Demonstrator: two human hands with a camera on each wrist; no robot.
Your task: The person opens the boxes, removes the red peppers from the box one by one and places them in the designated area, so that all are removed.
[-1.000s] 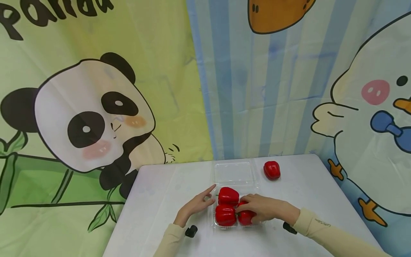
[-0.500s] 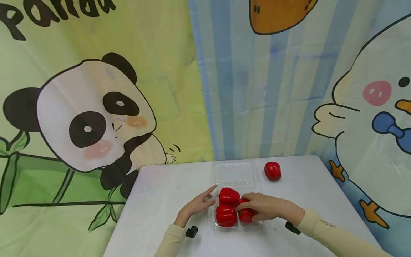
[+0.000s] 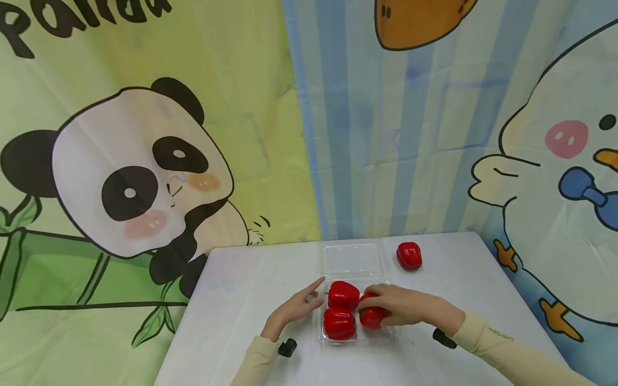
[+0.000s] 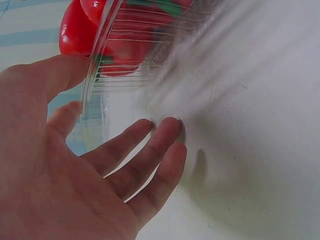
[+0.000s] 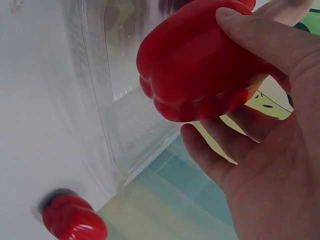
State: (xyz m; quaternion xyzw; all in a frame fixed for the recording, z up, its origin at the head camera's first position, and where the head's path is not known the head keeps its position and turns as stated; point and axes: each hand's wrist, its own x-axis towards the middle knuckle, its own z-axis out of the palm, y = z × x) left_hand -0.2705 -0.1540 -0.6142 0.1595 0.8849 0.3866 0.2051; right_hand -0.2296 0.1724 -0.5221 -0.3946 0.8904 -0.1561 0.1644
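Observation:
My right hand (image 3: 401, 304) grips a shiny red bell pepper (image 5: 200, 65) between thumb and fingers, over the right side of a clear plastic clamshell box (image 3: 356, 342). Two more red bell peppers lie in the box's left half, one at the back (image 3: 344, 295) and one at the front (image 3: 339, 323). At the box's left wall is my left hand (image 3: 294, 309), its index finger stretched along the edge. The thumb touches the rim in the left wrist view, while the other fingers spread loosely beside the box.
The box's lid (image 3: 352, 260) lies folded back, away from me. Another red bell pepper (image 3: 409, 255) sits on the white table (image 3: 251, 279), near its back edge. A printed curtain (image 3: 367, 134) hangs right behind the table.
My right hand has shifted slightly right and back with the bell pepper, so more of the pepper shows below the fingers. The left hand stays at the box wall.

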